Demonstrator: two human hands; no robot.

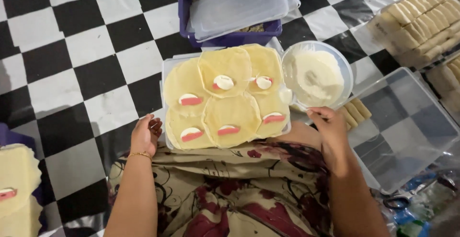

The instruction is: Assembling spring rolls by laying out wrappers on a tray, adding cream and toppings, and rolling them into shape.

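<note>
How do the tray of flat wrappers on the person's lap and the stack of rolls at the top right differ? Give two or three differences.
The flat wrappers lie open, round and overlapping, each showing a pink and white filling piece; the rolls are closed into short cylinders with no filling visible. The wrappers form one spread layer; the rolls sit packed in rows. The wrappers lie between the left hand and right hand; the rolls lie apart. Both look pale yellow.

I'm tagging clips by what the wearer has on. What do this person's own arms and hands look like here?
Both forearms are bare, with no sleeves or gloves in view. The left hand has a thin gold-coloured bracelet at the wrist. The right hand shows no jewellery that I can make out. Rings, if any, are too small to tell.
</note>
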